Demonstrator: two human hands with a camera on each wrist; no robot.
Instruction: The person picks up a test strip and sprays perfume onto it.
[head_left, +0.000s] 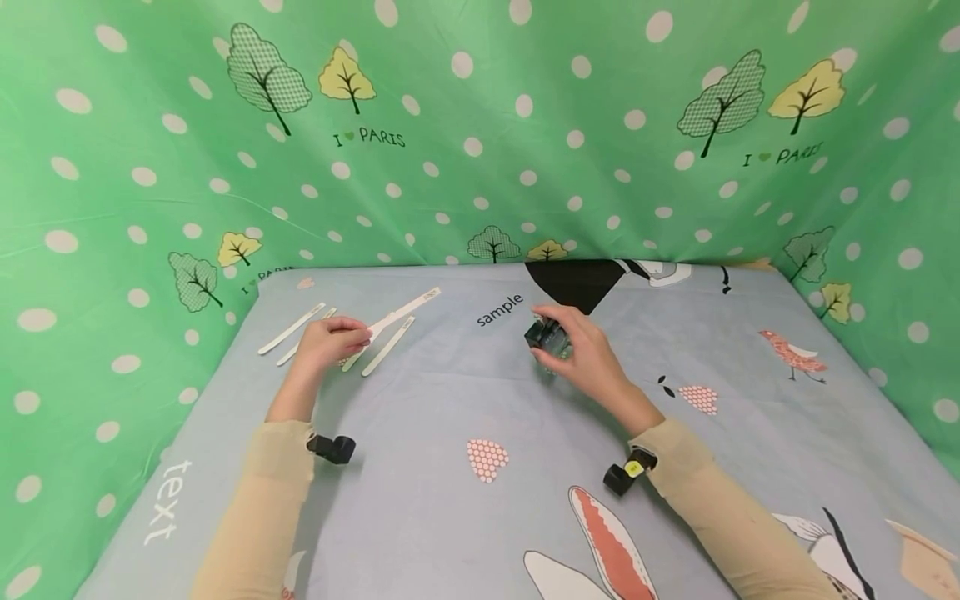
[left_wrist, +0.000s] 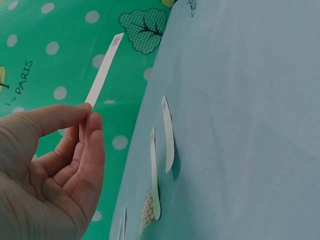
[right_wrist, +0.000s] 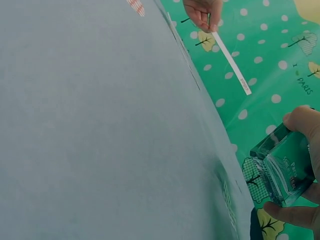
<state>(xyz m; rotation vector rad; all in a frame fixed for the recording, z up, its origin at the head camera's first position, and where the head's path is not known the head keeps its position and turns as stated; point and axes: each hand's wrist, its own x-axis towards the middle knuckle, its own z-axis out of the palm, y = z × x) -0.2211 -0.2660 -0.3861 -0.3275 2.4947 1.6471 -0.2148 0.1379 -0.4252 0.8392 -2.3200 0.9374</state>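
My left hand point(head_left: 330, 340) pinches a white paper test strip point(head_left: 408, 308) between thumb and fingertips, above the table. In the left wrist view the strip point(left_wrist: 105, 70) points up and away from the hand, with small print at its far end. My right hand point(head_left: 581, 346) grips a square clear glass perfume bottle point(head_left: 553, 338) with a dark part facing left. Seen from the right wrist, the bottle point(right_wrist: 282, 167) is held by its sides between thumb and fingers, with pale lettering on it. Strip and bottle are apart.
More white strips point(head_left: 388, 347) lie on the blue-grey printed tablecloth point(head_left: 420, 450), several of them around and left of my left hand. A green dotted curtain point(head_left: 480, 125) hangs behind the table and at both sides.
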